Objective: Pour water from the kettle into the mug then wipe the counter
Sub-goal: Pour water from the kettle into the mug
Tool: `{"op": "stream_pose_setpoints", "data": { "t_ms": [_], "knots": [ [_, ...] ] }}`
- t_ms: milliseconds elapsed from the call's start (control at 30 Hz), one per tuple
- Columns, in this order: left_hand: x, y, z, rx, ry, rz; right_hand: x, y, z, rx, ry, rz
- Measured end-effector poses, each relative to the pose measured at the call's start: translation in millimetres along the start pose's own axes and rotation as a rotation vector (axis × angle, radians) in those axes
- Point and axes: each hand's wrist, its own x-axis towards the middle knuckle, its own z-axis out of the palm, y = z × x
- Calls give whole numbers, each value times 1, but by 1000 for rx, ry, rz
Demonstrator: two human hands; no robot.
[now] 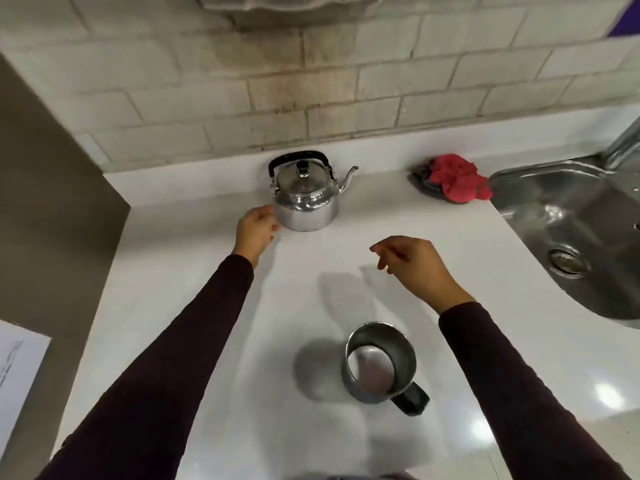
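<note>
The white surface fills most of the view and runs back to a wall of pale, stained tiles. At its right edge a steel sink is set in, its drain towards the near side and the foot of a tap at the back.

Two arms in dark sleeves reach over the surface. The left hand lies just beside the lower left wall of the kettle; whether it touches cannot be told, and its grip holds nothing. The right hand hovers over the middle of the surface, fingers loosely curled, grip slack and empty.

The steel kettle stands upright near the wall, black handle raised, spout pointing right. The steel mug stands nearest the person, well apart from the kettle, its black handle turned to the near right. A crumpled red cloth lies on the surface beside the sink's back left corner.
</note>
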Motion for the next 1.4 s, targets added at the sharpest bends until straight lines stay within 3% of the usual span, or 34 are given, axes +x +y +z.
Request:
{"op": "stream_pose_setpoints", "data": {
  "t_ms": [100,267,600,700,933,1133,1400],
  "knots": [
    [35,15,14,56,67,-1,9,13,1,15,-35,63],
    [80,34,25,29,45,-108,10,25,7,-29,-94,110],
    [107,54,28,-173,66,-21,8,28,9,-51,-108,133],
    [109,61,28,-52,61,183,4,27,9,-54,-105,130],
    [100,69,31,589,-184,461,-12,25,6,-58,-87,141],
    [87,72,29,339,-151,398,-27,29,0,25,-47,172],
    [30,77,1,46,60,336,-45,20,-8,77,2,147]
  ]
}}
